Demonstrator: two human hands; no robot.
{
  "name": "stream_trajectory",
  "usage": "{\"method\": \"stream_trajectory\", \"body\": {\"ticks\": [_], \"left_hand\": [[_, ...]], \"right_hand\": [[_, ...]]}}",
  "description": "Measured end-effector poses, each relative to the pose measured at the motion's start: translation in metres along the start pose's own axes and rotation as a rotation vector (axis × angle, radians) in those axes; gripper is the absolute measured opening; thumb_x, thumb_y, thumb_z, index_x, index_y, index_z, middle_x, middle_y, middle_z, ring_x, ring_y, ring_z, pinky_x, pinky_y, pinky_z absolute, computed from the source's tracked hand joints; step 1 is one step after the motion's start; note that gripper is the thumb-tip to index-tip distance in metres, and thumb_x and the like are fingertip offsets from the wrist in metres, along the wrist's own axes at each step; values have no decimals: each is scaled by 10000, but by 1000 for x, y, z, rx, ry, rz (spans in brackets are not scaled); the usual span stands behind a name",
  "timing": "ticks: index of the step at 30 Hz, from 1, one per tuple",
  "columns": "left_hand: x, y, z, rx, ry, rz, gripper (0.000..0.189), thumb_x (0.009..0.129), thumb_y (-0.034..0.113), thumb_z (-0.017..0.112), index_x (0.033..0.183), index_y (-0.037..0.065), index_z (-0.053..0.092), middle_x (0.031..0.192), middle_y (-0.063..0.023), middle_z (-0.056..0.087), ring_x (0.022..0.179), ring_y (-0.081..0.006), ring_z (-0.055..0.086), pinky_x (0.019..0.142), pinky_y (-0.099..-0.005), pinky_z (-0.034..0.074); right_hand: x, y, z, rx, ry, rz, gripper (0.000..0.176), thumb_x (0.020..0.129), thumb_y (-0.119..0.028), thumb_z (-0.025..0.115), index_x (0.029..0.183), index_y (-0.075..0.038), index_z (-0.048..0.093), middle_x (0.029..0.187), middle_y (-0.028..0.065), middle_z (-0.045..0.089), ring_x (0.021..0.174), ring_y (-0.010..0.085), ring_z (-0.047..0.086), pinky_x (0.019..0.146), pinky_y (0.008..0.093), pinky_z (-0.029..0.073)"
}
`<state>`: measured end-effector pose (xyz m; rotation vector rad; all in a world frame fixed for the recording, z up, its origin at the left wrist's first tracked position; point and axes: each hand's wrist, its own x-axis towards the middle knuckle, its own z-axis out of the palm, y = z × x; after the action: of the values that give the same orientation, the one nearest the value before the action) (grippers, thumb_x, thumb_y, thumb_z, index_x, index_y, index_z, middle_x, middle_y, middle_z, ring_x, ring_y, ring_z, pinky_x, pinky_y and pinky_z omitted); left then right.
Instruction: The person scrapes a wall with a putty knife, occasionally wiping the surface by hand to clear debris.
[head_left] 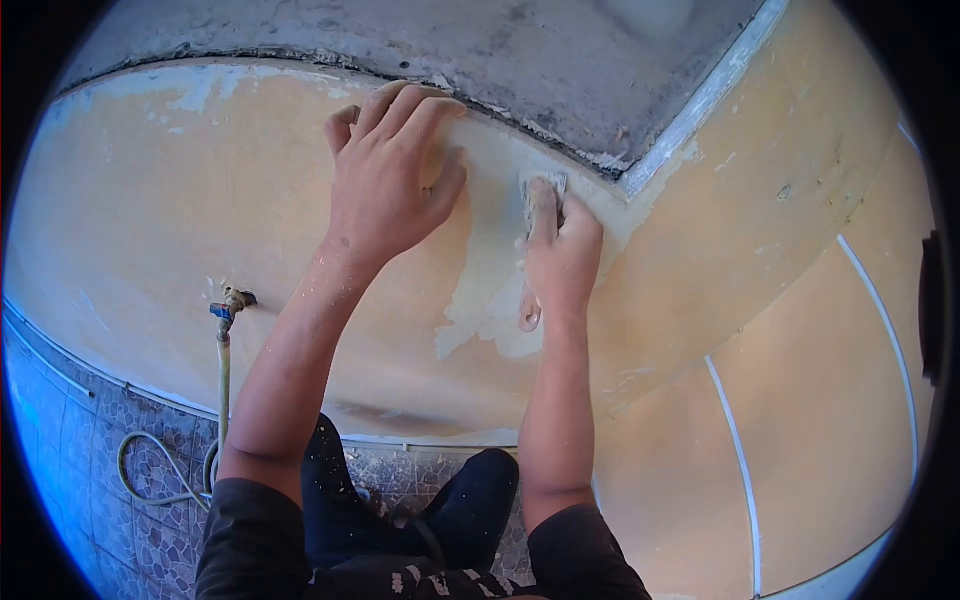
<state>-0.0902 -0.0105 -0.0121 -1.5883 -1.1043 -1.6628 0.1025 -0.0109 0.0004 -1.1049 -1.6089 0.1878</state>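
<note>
My right hand (566, 245) is closed around a putty knife (530, 310), its handle end sticking out below my palm. The index finger presses along the blade, which lies against the yellowish wall (270, 170) just under its top edge. Pale, bare-looking plaster (490, 290) spreads beneath and beside the blade, with a ragged border against the yellow paint. To the left, my left hand (395, 165) rests at the wall's top edge with bent fingers apart and thumb out, holding nothing. Dust coats the fingers of both hands.
A grey concrete surface (480, 70) lies behind the wall's edge and meets a whitish strip (710, 95) at a corner. Low on the left, a tap (232, 303) juts from the wall, its hose (224, 380) running down to the patterned tile floor (160, 530).
</note>
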Motion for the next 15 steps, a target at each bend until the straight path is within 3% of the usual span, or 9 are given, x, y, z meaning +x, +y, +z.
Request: {"method": "stream_trajectory", "body": {"ticks": [15], "left_hand": [[-3, 2, -3, -14, -18, -9, 358, 834, 191, 713, 1182, 160, 635, 1193, -6, 628, 1249, -222, 536, 1012, -466, 326]], "right_hand": [[-6, -2, 8, -70, -1, -83, 406, 1037, -318, 629, 820, 24, 645, 615, 129, 636, 509, 222, 651, 521, 360, 479]]}}
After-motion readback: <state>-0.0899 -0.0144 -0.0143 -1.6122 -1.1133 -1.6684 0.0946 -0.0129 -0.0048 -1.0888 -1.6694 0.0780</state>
